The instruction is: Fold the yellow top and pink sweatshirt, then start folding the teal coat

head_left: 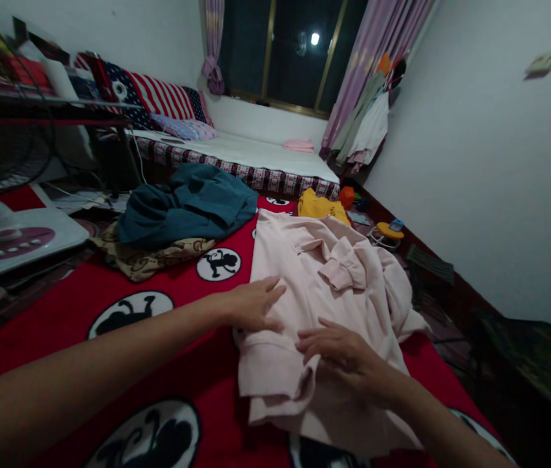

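A pale pink long-sleeved top (pixel 289 260) lies spread on a red blanket (pixel 226 390) patterned with dark figures in white circles. One cuffed sleeve (pixel 341 270) is folded over the middle of the garment, and another cuff or band (pixel 270 367) lies towards me. My left hand (pixel 258 304) rests at the left edge of the fabric with its fingers spread. On the right, my right hand (pixel 341 351) is over the lower part of the top, fingers stretched out and apart. Neither hand grips the cloth.
Teal clothing (pixel 192 201) and a brown patterned cloth (pixel 162 257) are heaped at the far left. A yellow garment (pixel 321 205) sits beyond the pink top. Farther back stands a daybed (pixel 255 146). A fan (pixel 2 156) is at left, and a folding chair (pixel 533 364) at right.
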Demonstrator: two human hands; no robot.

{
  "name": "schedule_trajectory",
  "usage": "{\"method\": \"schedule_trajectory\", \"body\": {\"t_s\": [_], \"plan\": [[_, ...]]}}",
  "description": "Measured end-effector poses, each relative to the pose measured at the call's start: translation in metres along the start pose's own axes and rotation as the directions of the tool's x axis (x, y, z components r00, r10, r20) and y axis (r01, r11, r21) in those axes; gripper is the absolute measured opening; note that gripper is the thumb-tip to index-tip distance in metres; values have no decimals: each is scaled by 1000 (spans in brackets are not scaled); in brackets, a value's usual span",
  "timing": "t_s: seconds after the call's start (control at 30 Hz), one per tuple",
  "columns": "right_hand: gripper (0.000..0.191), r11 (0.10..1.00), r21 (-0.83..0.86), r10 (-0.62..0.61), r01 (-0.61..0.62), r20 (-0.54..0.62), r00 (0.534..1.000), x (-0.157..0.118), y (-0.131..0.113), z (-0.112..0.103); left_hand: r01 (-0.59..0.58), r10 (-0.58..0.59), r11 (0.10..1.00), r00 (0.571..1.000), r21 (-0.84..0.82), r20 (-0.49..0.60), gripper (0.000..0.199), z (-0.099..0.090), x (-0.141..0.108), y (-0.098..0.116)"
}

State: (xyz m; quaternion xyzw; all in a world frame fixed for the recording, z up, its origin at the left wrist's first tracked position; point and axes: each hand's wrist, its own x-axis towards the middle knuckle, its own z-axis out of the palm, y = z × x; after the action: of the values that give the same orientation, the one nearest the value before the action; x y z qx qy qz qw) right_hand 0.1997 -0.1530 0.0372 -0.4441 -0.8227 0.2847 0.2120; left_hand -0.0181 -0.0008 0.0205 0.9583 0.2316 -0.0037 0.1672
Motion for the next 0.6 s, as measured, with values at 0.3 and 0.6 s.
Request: {"method": "schedule_trajectory", "body": {"t_s": [0.3, 0.6], "plan": [[31, 976, 82, 217, -202, -291, 932, 41, 13, -14, 63, -78, 991, 988, 115, 136, 73, -24, 10, 24], [21, 977, -10, 185, -215, -466, 865, 84, 79, 5, 400, -375, 915, 787, -57, -490, 53, 8, 96, 2]]}}
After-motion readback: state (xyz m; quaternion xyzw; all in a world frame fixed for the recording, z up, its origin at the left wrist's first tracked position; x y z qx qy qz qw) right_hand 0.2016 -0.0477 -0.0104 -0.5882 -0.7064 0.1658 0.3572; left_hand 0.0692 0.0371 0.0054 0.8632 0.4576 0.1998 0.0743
